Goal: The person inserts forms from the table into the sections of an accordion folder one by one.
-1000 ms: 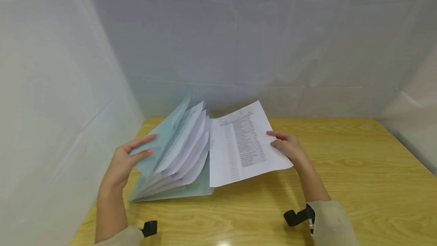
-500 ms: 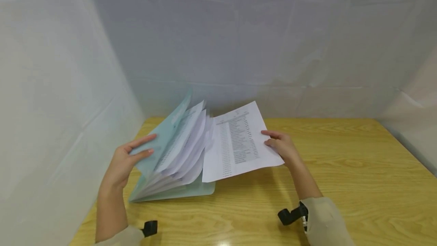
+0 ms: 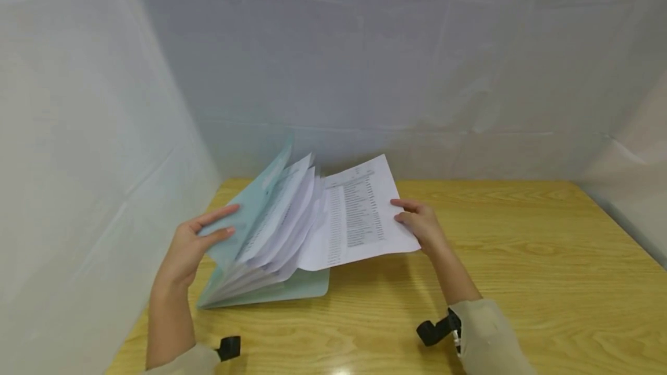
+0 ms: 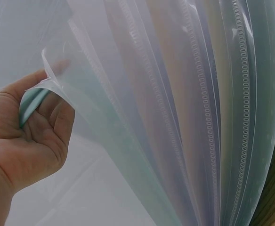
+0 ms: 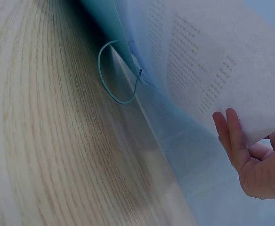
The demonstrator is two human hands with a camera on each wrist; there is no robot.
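A light blue-green folder [image 3: 260,186] with clear pockets stands partly fanned on the table's left side; several pockets hold printed sheets. My left hand [image 3: 186,243] grips the outer edge of its raised cover. In the left wrist view, the fingers of the left hand [image 4: 34,117] curl round the cover and a clear pocket [image 4: 57,61]. To the right, my right hand [image 3: 423,225] pinches the outer edge of a printed paper sheet [image 3: 359,213]. The sheet's left part lies among the pockets, where its edge is hidden. The right hand [image 5: 260,162] also shows in the right wrist view.
The wooden table [image 3: 521,247] extends to the right and in front of the folder. Pale sheeting [image 3: 365,62] hangs behind and at the sides. A thin blue-green elastic loop [image 5: 101,70] sticks out from the folder's edge.
My right hand has moved left with the paper sheet, and more of the sheet's left side is now behind the pocket edges. The left hand and the raised cover have stayed still.
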